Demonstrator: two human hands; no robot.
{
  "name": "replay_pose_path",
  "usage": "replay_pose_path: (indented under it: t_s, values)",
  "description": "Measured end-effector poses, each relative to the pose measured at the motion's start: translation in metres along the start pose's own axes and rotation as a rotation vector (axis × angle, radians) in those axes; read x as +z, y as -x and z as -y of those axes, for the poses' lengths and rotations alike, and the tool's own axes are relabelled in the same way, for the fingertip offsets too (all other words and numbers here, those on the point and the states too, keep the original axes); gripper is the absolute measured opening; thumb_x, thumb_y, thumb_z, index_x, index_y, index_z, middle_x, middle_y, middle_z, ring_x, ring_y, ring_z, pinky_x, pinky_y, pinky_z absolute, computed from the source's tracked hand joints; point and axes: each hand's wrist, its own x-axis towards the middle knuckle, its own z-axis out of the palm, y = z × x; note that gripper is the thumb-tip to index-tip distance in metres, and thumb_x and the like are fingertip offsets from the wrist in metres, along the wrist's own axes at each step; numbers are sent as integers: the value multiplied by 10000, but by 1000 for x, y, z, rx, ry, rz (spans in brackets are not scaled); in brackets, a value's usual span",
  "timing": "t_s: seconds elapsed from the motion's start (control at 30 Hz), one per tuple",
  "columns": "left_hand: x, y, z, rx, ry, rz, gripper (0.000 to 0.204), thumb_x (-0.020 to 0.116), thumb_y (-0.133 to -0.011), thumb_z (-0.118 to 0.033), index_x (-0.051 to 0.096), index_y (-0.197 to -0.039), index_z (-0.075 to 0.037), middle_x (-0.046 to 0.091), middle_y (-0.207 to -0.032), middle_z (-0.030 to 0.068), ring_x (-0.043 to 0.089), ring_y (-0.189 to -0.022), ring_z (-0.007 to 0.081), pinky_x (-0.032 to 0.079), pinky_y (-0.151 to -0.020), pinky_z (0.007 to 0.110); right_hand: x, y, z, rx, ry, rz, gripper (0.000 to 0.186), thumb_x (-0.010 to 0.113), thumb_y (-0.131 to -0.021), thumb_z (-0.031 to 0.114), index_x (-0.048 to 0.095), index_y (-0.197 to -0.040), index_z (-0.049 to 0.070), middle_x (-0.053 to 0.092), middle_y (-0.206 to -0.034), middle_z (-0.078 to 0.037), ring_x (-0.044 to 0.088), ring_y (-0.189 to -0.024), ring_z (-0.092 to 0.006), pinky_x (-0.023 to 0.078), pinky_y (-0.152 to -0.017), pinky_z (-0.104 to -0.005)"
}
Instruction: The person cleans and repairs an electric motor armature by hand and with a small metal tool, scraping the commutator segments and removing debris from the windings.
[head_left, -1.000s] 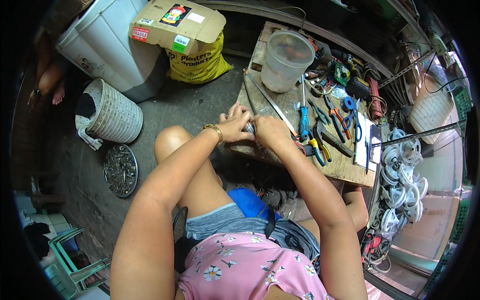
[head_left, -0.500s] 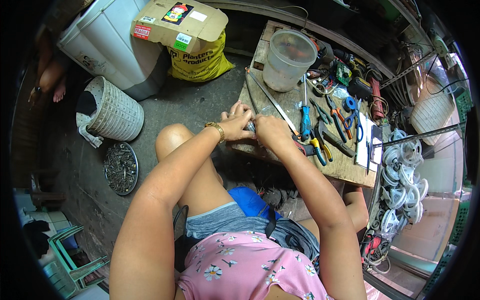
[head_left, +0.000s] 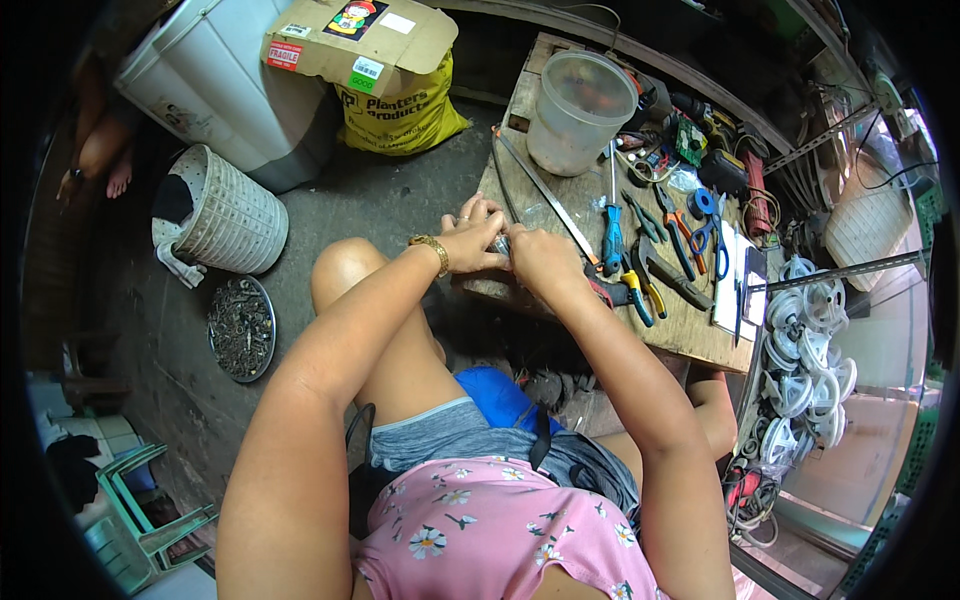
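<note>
My left hand (head_left: pixel 470 240), with a gold-coloured bracelet at the wrist, curls around a small silvery object (head_left: pixel 502 243) at the near left corner of the wooden bench (head_left: pixel 700 330). My right hand (head_left: pixel 542 258) is closed on the same object, meeting my left fingertips; its details are hidden by my fingers. Just beyond lie a long metal strip (head_left: pixel 548 195) with a dark curved piece beside it, and a blue screwdriver (head_left: pixel 611 240). Right of my hands are several pliers (head_left: pixel 676 282) and blue scissors (head_left: pixel 718 250). A translucent bucket (head_left: pixel 578 120) stands at the back.
Left on the floor are a woven bin (head_left: pixel 235 215), a dish of small debris (head_left: pixel 240 330) and green plastic chairs (head_left: pixel 140 520). A grey tub (head_left: pixel 215 90), cardboard (head_left: pixel 410 40) and yellow sack (head_left: pixel 395 120) are behind. White reels (head_left: pixel 790 390) hang right. Another person's leg (head_left: pixel 100 150) shows far left.
The view has shifted slightly, so the bench and hands sit a little higher in the picture. My hands stay on the small object with only slight finger movement.
</note>
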Motion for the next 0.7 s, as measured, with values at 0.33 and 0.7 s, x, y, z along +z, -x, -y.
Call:
replay_pose_path:
  t_s: [0.33,0.7]
  values:
    - [-6,1,-3,-15,22,34,614,736,-818,-535,468,-1249,-189,231,-1537,183,16,-1510,405,220,-1068,610,-3,6,2,46,2,47,291,661,-889,237,607,-1035,-9,717,-898,-227,717,-857,-379,570,-728,-472]
    - [-7,1,-4,-8,20,44,607,722,-824,-551,466,-1249,-201,222,-1544,188,6,-1510,410,204,-1075,618,7,14,0,34,-13,-43,205,599,-902,198,581,-952,0,702,-816,-239,708,-776,-404,561,-676,-505]
